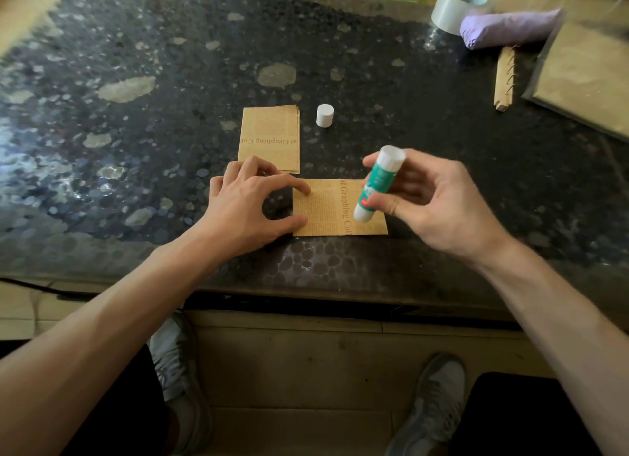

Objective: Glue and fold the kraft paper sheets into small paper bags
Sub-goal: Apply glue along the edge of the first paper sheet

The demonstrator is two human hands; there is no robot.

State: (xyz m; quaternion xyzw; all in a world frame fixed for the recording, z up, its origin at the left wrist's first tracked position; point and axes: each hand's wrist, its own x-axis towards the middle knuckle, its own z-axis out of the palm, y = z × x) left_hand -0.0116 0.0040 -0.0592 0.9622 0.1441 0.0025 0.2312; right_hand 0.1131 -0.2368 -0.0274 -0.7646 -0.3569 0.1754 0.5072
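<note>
We log, big to small:
- Surface (pixel 136 149): dark speckled stone.
- L hand (pixel 248 200): fingers spread, index + thumb tips pressing kraft sheet's left edge.
- R hand (pixel 432 200): pinching glue stick.
- Stack (pixel 270 139) of sheets: mid-surface, just behind kraft sheet.
- Kraft sheet (pixel 326 210): flat, near front edge.
- Glue stick (pixel 377 183): uncapped, tilted over sheet's right part.
- Cap (pixel 324 115): upright, just right of stack.

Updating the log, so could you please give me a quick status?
Left hand pins kraft sheet. Right hand holds uncapped glue stick over it. Cap stands clear; nothing blocking.
</note>
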